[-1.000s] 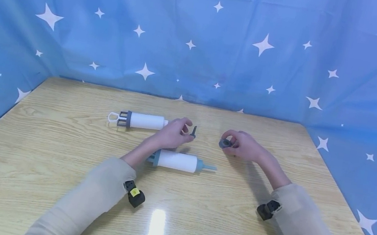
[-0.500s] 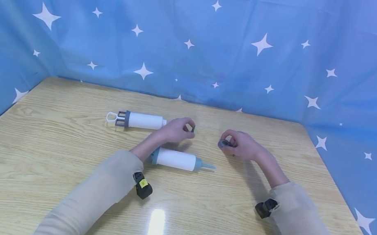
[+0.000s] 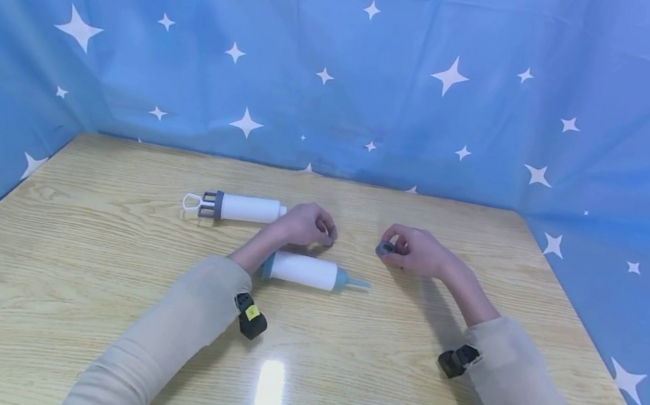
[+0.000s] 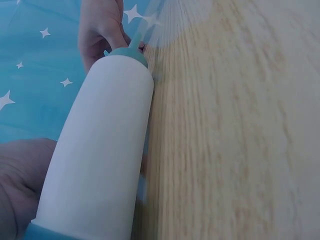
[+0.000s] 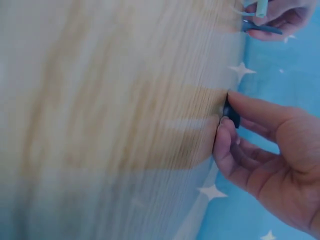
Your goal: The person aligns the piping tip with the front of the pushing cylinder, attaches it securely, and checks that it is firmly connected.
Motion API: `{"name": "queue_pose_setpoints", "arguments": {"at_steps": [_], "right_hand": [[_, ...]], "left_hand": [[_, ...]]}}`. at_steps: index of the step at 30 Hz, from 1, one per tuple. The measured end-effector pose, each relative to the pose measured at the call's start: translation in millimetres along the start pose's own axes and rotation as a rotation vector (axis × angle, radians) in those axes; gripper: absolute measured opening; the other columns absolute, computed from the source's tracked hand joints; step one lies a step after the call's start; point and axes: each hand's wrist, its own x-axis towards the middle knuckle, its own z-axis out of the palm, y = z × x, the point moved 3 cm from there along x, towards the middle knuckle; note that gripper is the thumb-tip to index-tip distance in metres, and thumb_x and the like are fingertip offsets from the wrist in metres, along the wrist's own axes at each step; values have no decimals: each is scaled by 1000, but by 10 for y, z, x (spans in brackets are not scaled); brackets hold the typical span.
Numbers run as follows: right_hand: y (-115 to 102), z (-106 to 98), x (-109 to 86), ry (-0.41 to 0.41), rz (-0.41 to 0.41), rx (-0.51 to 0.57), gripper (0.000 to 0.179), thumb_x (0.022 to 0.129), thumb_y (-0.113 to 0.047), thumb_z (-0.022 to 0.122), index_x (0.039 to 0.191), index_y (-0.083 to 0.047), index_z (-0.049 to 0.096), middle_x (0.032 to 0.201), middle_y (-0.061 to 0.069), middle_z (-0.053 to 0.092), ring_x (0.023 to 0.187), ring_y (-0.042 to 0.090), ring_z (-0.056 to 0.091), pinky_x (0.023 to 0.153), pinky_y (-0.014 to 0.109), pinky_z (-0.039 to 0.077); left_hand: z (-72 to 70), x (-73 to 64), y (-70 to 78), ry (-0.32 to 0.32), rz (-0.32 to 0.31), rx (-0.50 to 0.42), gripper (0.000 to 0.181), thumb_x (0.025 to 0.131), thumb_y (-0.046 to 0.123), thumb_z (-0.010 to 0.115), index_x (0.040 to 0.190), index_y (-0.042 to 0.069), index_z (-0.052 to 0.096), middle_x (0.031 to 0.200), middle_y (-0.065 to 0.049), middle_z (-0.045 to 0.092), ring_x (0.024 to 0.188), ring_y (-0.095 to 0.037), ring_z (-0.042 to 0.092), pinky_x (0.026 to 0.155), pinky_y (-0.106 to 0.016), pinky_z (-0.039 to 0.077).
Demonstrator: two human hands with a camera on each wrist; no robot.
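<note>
Presently, your left hand [image 3: 308, 225] is pinching slim dark piece [image 5: 262, 27], fingers nearly together; your right hand [image 3: 421, 253], at its three o'clock, is pinching dark ring-like piece [image 3: 384, 249], slightly wider. Teal-tipped tube [image 3: 305, 271] is lying at left hand's six o'clock: best be keeping clear, gripping lightly.
</note>
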Motion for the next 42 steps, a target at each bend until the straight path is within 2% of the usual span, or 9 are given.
{"name": "queue_pose_setpoints", "arguments": {"at_steps": [7,13,17,21,25,30,36,42], "right_hand": [[-38,2,-64,-10,10,76,28,97,-17,69,120,-4,60,95,9,65,74,17,66,65,33,55],[-123,-21,-128,30,-46,110,30,96,-15,70,122,-3,59,96,9,66,82,19,69,69,33,57],[-191,-49,-165,95,-90,125,30,95,-12,70,122,-4,60,96,8,67,86,20,69,72,34,56],[-262,-76,-199,151,-119,169,30,96,-11,69,123,-2,60,93,8,67,82,24,70,71,36,56],[-320,-91,-214,180,-146,235,32,96,-10,70,124,-1,59,91,10,67,81,28,71,72,38,59],[-440,-116,-249,214,-190,284,35,95,-10,72,126,-2,58,92,10,67,81,26,71,75,43,60],[-658,-151,-331,259,-256,326,35,94,-10,72,126,-5,60,93,10,68,80,27,72,72,48,60],[-891,-158,-421,298,-345,330,35,93,-6,73,126,-3,61,99,7,70,83,20,72,73,39,61]], "left_hand": [[-19,-45,39,11,14,6,10,97,16,68,101,10,75,112,-7,68,105,-24,60,88,-38,49],[-47,-128,71,30,66,-34,13,99,16,66,105,6,72,97,-8,71,84,-21,60,74,-33,46],[-74,-207,84,72,152,-58,11,100,15,63,101,7,70,99,-8,71,89,-21,65,80,-34,52],[-109,-278,82,108,223,-83,9,102,16,61,100,10,68,104,-7,69,96,-24,69,84,-37,55],[-141,-354,90,121,265,-129,8,102,13,60,101,7,66,104,-9,70,93,-29,72,79,-35,56],[-160,-446,127,137,325,-159,6,100,8,62,102,4,66,100,-10,70,93,-32,72,78,-31,57],[-137,-546,186,174,379,-141,14,97,5,66,107,-3,69,103,-12,71,91,-23,71,79,-26,57],[-121,-665,241,213,402,-93,15,94,3,68,106,-5,71,102,-13,69,85,-20,68,75,-24,56]]}}
